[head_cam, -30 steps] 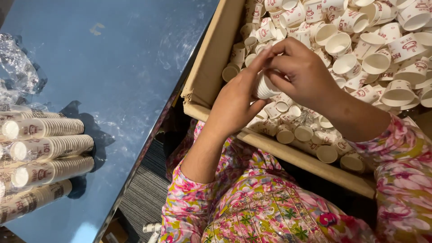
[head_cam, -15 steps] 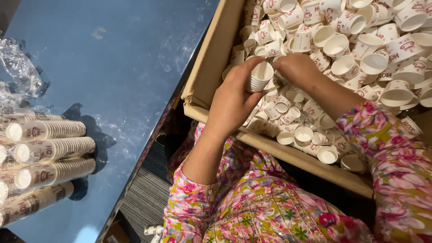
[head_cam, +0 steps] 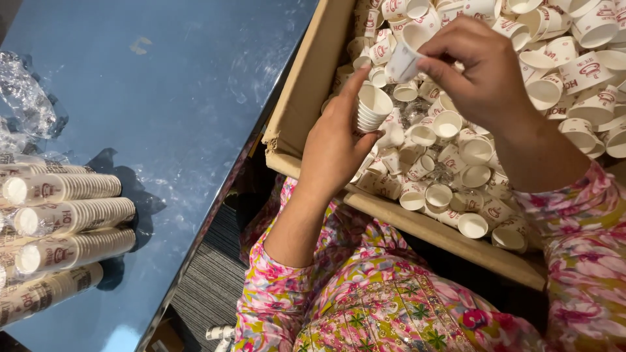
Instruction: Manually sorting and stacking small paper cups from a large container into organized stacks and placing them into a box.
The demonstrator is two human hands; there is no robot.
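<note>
Both hands work over a cardboard box that fills the frame from twelve to four o'clock, heaped with loose small paper cups. At nine o'clock the blue worktop carries long sleeves of nested cups lying on their sides, with crumpled clear plastic wrap at ten o'clock. At centre, the left hand is curled around a short stack of cups, mouth up, just above the loose ones. At one o'clock of that stack, near it but apart, the right hand pinches a single cup between thumb and fingertips, tilted.
</note>
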